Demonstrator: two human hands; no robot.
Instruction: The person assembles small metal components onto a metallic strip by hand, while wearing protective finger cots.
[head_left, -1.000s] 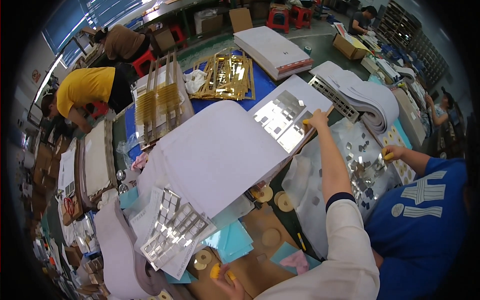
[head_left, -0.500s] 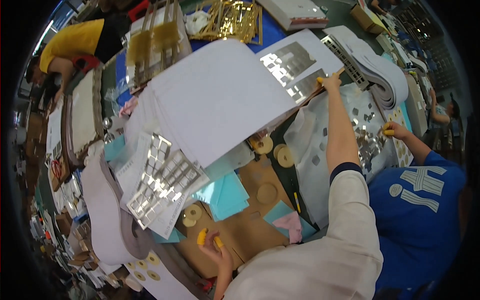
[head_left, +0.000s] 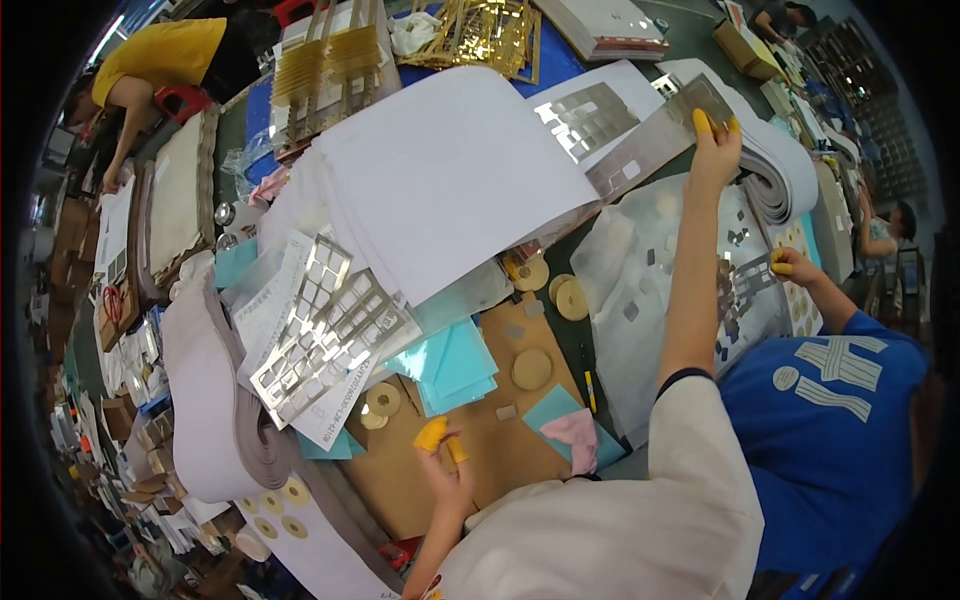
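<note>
My right hand (head_left: 716, 150), with yellow finger covers, is stretched out at the upper right. It grips the edge of a thin grey metal sheet (head_left: 650, 152) with small cut-outs, partly hidden behind the hand. My left hand (head_left: 447, 470) hovers above a brown board (head_left: 480, 415) near the lower middle. Its yellow-covered fingers are bent and apart, with nothing visible between them. Close by lie pale ring-shaped tape rolls (head_left: 381, 400) and light-blue sheets (head_left: 450, 370). Shiny metal sheets with square openings (head_left: 330, 340) rest on printed paper to the left.
A large white paper stack (head_left: 450, 180) fills the middle. Beside my right arm, a person in a blue shirt (head_left: 820, 430) handles metal pieces on a translucent sheet (head_left: 625, 270). Folded white rolls (head_left: 215, 390) stand left; a pink cloth (head_left: 572, 435) and yellow pen (head_left: 590, 390) lie near my body.
My right hand has risen and moved slightly right, lifting the metal sheet away from the paper's edge. My left hand has shifted a little right and up.
</note>
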